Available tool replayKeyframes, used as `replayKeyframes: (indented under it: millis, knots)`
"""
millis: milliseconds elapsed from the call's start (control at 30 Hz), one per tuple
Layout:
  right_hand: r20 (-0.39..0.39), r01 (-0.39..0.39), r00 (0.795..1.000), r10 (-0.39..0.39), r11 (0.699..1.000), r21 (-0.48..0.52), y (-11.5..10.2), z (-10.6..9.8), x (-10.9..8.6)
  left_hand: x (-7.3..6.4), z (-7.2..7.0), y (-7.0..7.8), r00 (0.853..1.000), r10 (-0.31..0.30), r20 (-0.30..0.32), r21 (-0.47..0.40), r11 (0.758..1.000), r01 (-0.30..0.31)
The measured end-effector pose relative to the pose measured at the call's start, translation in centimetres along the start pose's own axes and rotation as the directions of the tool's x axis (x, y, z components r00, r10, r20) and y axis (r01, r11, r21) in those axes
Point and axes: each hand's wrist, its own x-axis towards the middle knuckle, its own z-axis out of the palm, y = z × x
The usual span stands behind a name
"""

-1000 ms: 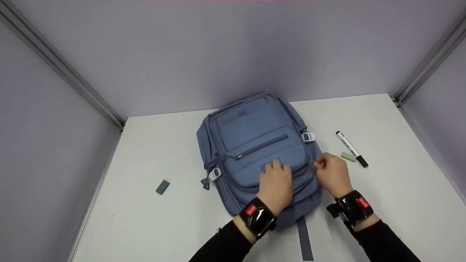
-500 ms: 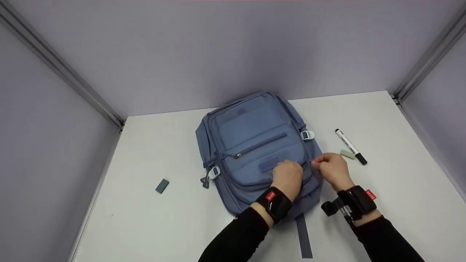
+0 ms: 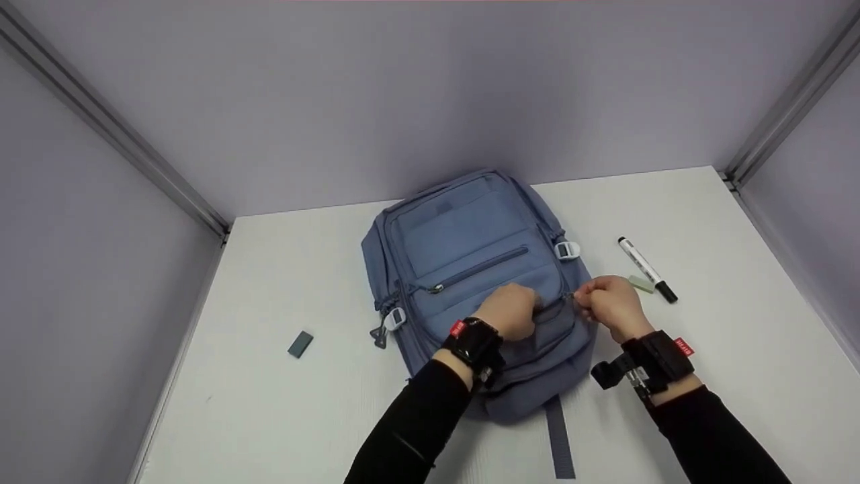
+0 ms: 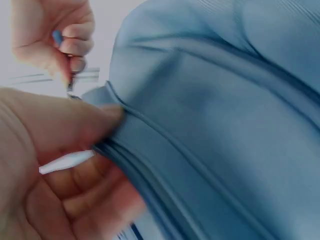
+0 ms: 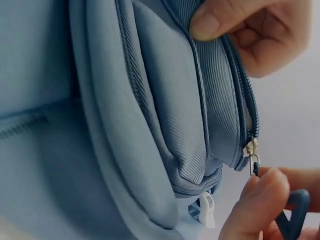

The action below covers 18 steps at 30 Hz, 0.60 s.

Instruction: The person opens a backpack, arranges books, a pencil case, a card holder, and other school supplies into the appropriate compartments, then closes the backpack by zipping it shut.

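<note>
A blue backpack [image 3: 457, 235] lies on the white table with its front pockets facing up. My left hand [image 3: 508, 310] grips the zippered edge of a front pocket. In the left wrist view its thumb [image 4: 95, 120] lies on top of the fabric, fingers underneath. At the bag's right side, my right hand [image 3: 611, 304] pinches a zipper pull. The right wrist view shows the metal zipper slider [image 5: 251, 147] at the pocket's corner, its pull between thumb and fingers, and a dark blue triangular loop [image 5: 295, 212] hanging from that hand.
To the right lie a white marker [image 3: 646, 267] with black ends and a pale green block [image 3: 641, 284], partly behind the right hand. A dark green block [image 3: 300, 344] lies at left. A strap [image 3: 559, 440] trails toward the front. Grey walls [image 3: 403, 101] enclose the table.
My left hand has gone from the front panel's label to the right, then slightly back left, now gripping the pocket edge. The right hand stays at the zipper pull, nearly still.
</note>
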Motion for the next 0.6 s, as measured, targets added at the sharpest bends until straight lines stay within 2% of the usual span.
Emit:
replayKeyframes:
  millis: [167,300,433,600]
  knots:
    - [-0.007,0.069,0.998,-0.070,0.991,-0.116,0.2,0.1,0.3,-1.3,0.3,-0.9,0.993,0.116,0.004,-0.042,0.992,-0.116]
    - [0.007,0.085,0.996,-0.085,0.985,-0.151,0.3,0.2,0.7,-2.7,0.4,-1.7,0.981,0.195,0.017,-0.041,0.980,-0.194]
    - [0.015,0.110,0.994,-0.109,0.977,-0.180,0.2,0.3,1.2,-4.1,0.6,-2.4,0.970,0.244,0.021,0.034,0.969,-0.244]
    - [-0.035,0.139,0.988,-0.153,0.955,-0.262,-0.2,0.2,2.5,-5.3,0.8,-2.6,0.961,0.277,0.018,0.131,0.952,-0.277]
